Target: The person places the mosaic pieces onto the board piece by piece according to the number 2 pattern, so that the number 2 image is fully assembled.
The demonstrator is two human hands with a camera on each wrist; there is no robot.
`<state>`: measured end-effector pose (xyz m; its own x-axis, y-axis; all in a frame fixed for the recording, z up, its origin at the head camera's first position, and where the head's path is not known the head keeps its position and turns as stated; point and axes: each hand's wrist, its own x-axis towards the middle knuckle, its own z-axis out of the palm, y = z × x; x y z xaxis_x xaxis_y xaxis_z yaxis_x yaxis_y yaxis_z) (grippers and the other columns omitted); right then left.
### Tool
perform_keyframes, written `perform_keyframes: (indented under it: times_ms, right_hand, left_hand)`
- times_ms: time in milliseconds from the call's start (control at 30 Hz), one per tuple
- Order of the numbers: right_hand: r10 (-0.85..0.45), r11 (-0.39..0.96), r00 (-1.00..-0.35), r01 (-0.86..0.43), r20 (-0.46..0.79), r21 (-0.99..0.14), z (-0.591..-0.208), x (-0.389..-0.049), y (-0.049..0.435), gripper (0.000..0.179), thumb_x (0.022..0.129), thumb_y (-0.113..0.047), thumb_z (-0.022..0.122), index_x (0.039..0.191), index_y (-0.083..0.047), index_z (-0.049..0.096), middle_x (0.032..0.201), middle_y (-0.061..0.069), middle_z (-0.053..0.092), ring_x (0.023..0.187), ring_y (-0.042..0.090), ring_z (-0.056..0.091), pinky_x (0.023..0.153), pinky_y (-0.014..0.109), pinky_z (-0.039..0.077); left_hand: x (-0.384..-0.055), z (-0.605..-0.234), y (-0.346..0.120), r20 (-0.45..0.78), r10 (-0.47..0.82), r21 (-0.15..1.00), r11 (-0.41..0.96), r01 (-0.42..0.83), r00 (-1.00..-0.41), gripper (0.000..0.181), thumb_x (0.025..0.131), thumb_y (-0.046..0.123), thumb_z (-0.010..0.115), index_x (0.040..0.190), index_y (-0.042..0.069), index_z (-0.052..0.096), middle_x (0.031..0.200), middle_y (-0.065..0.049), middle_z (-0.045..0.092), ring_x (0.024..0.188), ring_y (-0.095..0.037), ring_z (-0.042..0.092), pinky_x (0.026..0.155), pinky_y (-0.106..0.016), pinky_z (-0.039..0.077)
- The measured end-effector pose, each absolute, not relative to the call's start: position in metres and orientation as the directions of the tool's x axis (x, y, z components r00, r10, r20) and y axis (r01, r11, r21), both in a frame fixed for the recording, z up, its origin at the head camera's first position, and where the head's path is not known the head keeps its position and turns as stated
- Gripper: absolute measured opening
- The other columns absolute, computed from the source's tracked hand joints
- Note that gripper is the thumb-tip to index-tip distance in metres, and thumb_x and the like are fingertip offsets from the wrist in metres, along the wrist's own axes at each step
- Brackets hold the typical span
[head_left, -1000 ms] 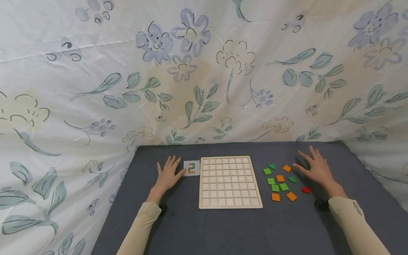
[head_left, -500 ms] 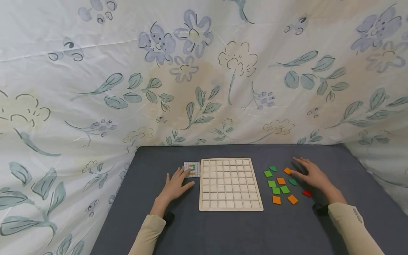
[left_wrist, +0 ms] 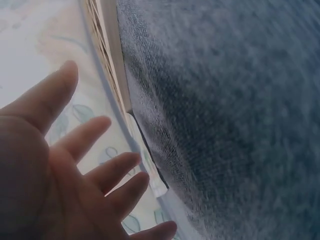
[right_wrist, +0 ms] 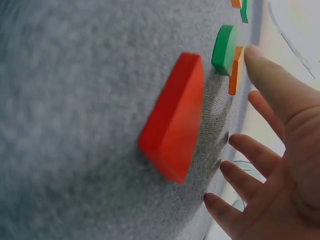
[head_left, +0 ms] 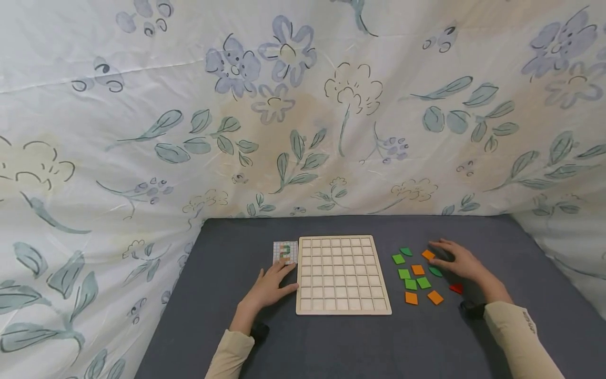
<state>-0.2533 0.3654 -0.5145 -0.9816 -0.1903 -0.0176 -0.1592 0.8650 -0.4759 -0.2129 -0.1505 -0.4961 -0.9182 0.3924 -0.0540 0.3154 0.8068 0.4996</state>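
Observation:
In the head view my left hand (head_left: 269, 288), fingers spread, lies at the left edge of a wooden grid board (head_left: 343, 275). Its fingertips overlap the lower edge of a small card (head_left: 285, 251) printed with a coloured grid pattern; whether they touch it I cannot tell. The left wrist view shows spread fingers and an unoccupied palm. Over on the right, thumb and fingertips of my right hand (head_left: 461, 261) stand on either side of an orange square tile (head_left: 428, 255), without visibly gripping it. A dark green rounded tile (right_wrist: 225, 50) and a red tile (right_wrist: 175, 117) sit below that hand.
Several light green square tiles (head_left: 410, 284) and other orange square tiles (head_left: 411, 298) lie loose right of the board. Another dark green rounded tile (head_left: 406, 252) is farther back. A dark grey cloth (head_left: 341, 347) covers the table; a floral curtain (head_left: 303, 116) hangs behind it.
My left hand has moved toward me and rightward, from beside the card to the board's left edge. The right hand has come down and leftward to the orange tile, its fingers less spread.

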Motion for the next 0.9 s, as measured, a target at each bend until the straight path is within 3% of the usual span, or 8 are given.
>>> perform_keyframes:
  times_ms: [233, 500, 900]
  right_hand:
    - [-0.209, 0.843, -0.978, -0.175, -0.011, -0.508, -0.516, -0.2507, 0.3648, 0.066, 0.083, -0.038, 0.068, 0.133, 0.001, 0.048, 0.139, 0.04, 0.025, 0.122, 0.059, 0.024, 0.09, 0.074, 0.024]
    - [-0.201, 0.838, -0.98, -0.172, 0.001, -0.518, -0.5151, -0.2523, 0.3622, 0.062, 0.082, -0.037, 0.069, 0.13, 0.0, 0.053, 0.139, 0.039, 0.026, 0.123, 0.059, 0.023, 0.09, 0.074, 0.023]
    - [-0.152, 0.822, -0.988, -0.131, 0.008, -0.554, -0.5197, -0.2516, 0.358, 0.057, 0.083, -0.037, 0.069, 0.123, 0.001, 0.057, 0.139, 0.038, 0.025, 0.122, 0.059, 0.023, 0.09, 0.073, 0.023]
  left_hand:
    - [-0.2112, -0.4995, -0.148, -0.119, 0.412, 0.511, 0.806, 0.3, -0.904, 0.068, 0.087, 0.048, 0.059, 0.144, 0.019, 0.037, 0.153, -0.014, 0.02, 0.139, -0.038, 0.021, 0.104, -0.07, 0.011]
    - [-0.2082, -0.4956, -0.1479, -0.132, 0.414, 0.54, 0.792, 0.285, -0.901, 0.07, 0.084, 0.042, 0.066, 0.143, 0.016, 0.039, 0.153, -0.017, 0.02, 0.138, -0.04, 0.02, 0.103, -0.072, 0.009]
    - [-0.203, -0.4917, -0.1482, -0.201, 0.451, 0.548, 0.787, 0.282, -0.87, 0.071, 0.085, 0.039, 0.065, 0.145, 0.015, 0.035, 0.152, -0.022, 0.017, 0.14, -0.04, 0.011, 0.101, -0.073, 0.007]
